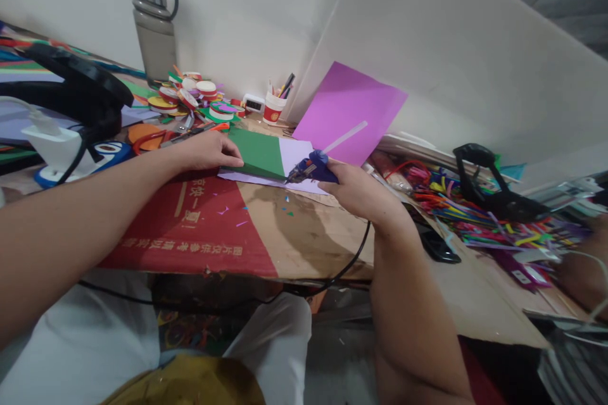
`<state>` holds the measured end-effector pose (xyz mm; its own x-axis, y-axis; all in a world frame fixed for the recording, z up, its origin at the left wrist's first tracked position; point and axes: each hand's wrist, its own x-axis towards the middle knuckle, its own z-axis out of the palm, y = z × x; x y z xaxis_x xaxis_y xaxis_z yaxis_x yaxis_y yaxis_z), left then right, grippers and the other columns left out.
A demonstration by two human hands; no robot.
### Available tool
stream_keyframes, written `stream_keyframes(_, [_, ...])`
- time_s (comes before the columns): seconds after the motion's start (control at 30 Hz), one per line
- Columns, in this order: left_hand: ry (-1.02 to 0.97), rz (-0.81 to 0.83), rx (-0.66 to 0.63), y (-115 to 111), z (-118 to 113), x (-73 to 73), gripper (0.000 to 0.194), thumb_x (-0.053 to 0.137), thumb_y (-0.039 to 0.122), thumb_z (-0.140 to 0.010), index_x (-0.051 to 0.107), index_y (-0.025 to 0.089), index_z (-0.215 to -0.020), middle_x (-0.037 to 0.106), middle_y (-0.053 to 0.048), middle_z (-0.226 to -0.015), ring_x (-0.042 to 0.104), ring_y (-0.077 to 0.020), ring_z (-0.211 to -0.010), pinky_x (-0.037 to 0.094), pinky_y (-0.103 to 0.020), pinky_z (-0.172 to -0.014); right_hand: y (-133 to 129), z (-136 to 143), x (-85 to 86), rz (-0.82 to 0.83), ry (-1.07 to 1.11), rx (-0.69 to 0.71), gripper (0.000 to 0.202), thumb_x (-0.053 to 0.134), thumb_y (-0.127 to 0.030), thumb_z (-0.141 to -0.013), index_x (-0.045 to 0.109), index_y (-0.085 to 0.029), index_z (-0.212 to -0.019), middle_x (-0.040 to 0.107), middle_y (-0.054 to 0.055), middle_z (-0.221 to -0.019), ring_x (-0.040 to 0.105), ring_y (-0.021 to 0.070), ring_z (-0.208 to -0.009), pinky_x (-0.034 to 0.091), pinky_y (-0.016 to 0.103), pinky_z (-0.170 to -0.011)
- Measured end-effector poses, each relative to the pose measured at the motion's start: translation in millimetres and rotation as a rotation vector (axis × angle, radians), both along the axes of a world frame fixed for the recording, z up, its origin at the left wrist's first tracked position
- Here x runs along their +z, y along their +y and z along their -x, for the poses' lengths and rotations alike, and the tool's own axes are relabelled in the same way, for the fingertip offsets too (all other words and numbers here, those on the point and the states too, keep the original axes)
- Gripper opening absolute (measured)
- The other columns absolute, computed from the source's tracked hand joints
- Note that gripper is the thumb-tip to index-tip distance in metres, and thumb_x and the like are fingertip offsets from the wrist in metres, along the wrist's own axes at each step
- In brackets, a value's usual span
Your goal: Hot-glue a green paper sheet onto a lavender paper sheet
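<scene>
My right hand (349, 186) is wrapped round a blue hot glue gun (311, 168), with a whitish glue stick (349, 136) poking out of its back. The gun's nozzle touches or hovers just over the lower right edge of a green sheet of card (259, 150). At the left end of that card, my left hand (213, 150) grips its edge with fingers and thumb together. Beneath the green card lies a pale lilac sheet (297, 150), showing at the right and along the front.
A purple sheet (351, 107) leans against the wall behind. Rolls of tape (206, 90), a paper cup of pens (274, 106) and a water bottle (154, 31) stand at the back. The black cord (349, 266) hangs over the table edge. At right are a phone (439, 247) and another person's arm (582, 266).
</scene>
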<state>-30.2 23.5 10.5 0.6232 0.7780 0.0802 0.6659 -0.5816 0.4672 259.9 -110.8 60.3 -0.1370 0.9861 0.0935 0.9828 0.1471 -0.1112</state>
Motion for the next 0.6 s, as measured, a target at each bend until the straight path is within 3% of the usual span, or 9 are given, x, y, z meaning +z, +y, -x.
stream_keyframes(0.2, [-0.004,-0.011,-0.011,3.0,0.5,-2.4,0.036,0.060,0.050,-0.075,0.076,0.020,-0.087,0.072,-0.003,-0.084,0.061,-0.0173,-0.077,0.042,-0.027,-0.076,-1.0,1.8,0.0,-0.026,-0.038,-0.011,0.022,0.055,-0.031,-0.086,0.063,-0.019,-0.104,0.069,0.011,-0.107,0.062,0.0243,-0.092,0.043,0.030,-0.076])
stream_keyframes(0.6, [0.014,0.004,0.014,-0.9,-1.3,1.0,0.038,0.060,0.050,-0.074,0.076,0.019,-0.088,0.072,-0.002,-0.082,0.062,-0.0180,-0.078,0.043,-0.028,-0.075,-4.5,8.9,3.5,0.017,0.024,0.039,0.027,0.057,-0.032,-0.087,0.063,-0.021,-0.111,0.068,0.009,-0.113,0.061,0.0240,-0.101,0.044,0.028,-0.080])
